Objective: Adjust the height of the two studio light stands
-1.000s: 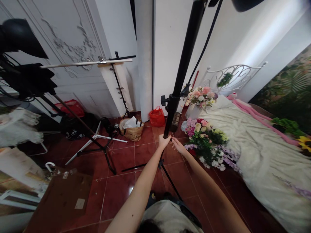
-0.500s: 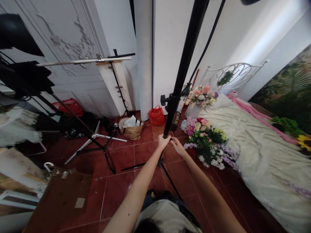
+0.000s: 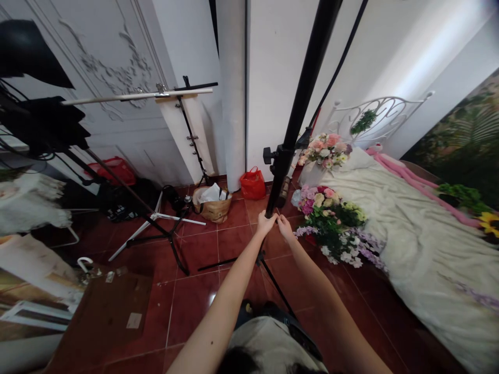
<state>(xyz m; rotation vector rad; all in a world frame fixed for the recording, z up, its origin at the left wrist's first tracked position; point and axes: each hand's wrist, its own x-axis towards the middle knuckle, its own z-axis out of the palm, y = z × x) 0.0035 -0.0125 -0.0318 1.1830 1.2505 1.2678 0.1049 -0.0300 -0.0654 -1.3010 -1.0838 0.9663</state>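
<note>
Right, the left hand (image 3: 265,223) is wrapped around the lower part of a black light stand (image 3: 288,135), between its clamp knob (image 3: 268,155) and its spread legs (image 3: 275,283). The right hand (image 3: 284,225) is just beside it, fingers drawn in close together at the stand (whether they pinch anything, I cannot tell). The stand rises from the red tiled floor (image 3: 195,306) in front of the person and leans to the right toward the top of the view, a black cable (image 3: 338,70) running near its upper part.

Beyond the right hand, a mixed bouquet (image 3: 327,218) lies beside the bed (image 3: 421,239), and paler flowers (image 3: 325,150) stand near the white metal headboard (image 3: 384,117). Past the left hand come a red plastic bag (image 3: 252,184), a woven basket (image 3: 213,203) with white material in it, and, farther left, a second stand (image 3: 169,236) with black legs. A cardboard box (image 3: 105,317) sits at lower left.
</note>
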